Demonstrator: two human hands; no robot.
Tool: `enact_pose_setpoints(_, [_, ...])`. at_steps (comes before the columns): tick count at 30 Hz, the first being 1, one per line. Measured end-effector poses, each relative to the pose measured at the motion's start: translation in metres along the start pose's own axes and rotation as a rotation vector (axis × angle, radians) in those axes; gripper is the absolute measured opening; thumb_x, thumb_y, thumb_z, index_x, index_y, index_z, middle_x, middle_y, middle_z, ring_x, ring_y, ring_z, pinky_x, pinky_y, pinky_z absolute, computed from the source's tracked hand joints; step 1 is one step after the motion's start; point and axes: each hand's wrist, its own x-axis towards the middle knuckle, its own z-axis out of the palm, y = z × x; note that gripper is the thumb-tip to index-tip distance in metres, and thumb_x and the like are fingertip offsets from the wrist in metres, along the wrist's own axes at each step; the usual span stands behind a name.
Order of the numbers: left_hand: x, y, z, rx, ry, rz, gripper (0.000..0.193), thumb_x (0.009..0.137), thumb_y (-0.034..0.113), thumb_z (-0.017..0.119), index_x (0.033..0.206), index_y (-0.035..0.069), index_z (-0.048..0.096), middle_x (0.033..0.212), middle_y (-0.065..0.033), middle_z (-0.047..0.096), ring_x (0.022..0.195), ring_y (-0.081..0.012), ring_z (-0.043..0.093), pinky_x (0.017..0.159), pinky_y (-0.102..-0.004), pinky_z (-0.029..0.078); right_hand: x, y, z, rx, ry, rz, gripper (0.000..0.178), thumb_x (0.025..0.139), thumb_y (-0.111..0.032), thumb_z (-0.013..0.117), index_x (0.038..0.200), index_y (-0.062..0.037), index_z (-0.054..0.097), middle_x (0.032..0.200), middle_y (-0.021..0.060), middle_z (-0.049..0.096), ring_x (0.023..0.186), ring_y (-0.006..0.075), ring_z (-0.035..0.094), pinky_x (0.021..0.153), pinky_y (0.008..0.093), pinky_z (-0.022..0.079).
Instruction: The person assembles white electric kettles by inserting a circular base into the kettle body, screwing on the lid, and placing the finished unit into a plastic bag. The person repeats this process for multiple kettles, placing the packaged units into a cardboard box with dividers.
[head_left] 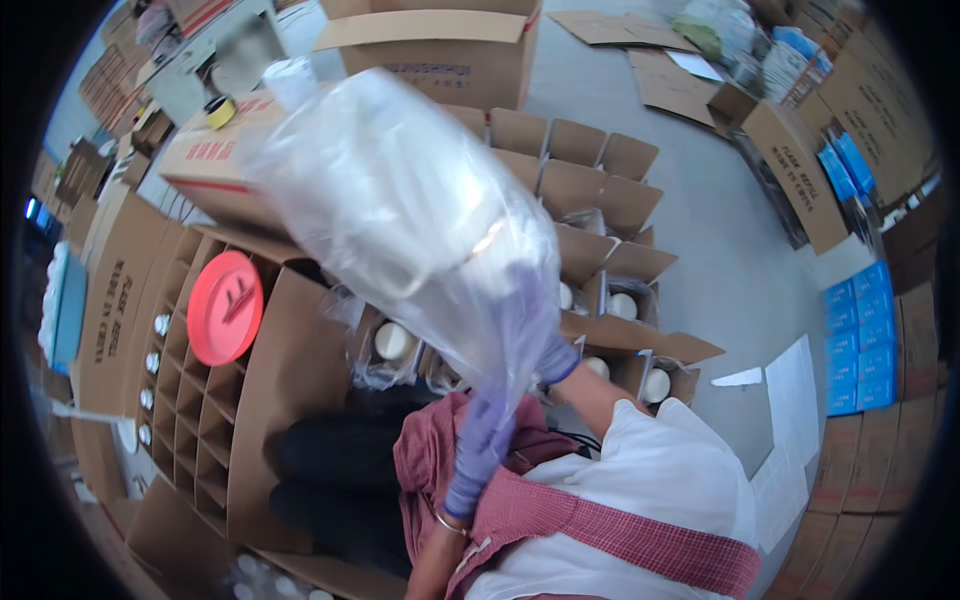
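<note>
A large silvery flask (400, 200), bottle-shaped and wrapped in a clear plastic bag, slants up and to the left in front of me, blurred by motion. My left hand (484, 435), in a purple glove, is closed on the gathered bag at the near end. My right hand (535, 335), gloved too, clasps the near part of the flask; its fingers show only hazily through the plastic. Below and beyond the flask stands a carton with cardboard dividers (575, 195), several of its cells holding bagged items with white round tops (395, 341).
To my left, a divided carton (205, 440) bears a red round tray (196, 318) with small dark sticks. A closed carton (215, 160) carries yellow tape (219, 112). An open carton (430, 60) stands beyond. Blue boxes (858, 340) are stacked at right; papers (790, 400) lie on the floor.
</note>
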Motion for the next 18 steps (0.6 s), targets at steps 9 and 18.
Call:
enact_pose_setpoints(9, [0.010,0.021,-0.114,0.324,0.033,-0.244,0.039,0.086,0.000,0.052,0.122,-0.003,0.066,0.124,-0.0195,0.065,0.118,-0.0326,0.060,0.105,-0.0389,0.044,0.100,-0.291,-0.184,-1.432,0.242,-0.813,0.040,0.092,-0.018,0.067,0.129,-0.0068,0.056,0.129,0.0163,0.056,0.120,0.0331,0.054,0.100,0.0441,0.047])
enact_pose_setpoints(18, [-0.019,-0.048,-0.205,0.152,0.549,-0.368,0.035,0.097,0.004,0.048,0.128,-0.004,0.061,0.129,-0.0155,0.063,0.120,-0.0295,0.057,0.110,-0.0405,0.040,0.200,-0.344,-0.253,-1.591,0.025,-0.476,0.045,0.082,-0.004,0.072,0.125,-0.0114,0.060,0.127,0.0121,0.056,0.118,0.0288,0.055,0.097,0.0385,0.052])
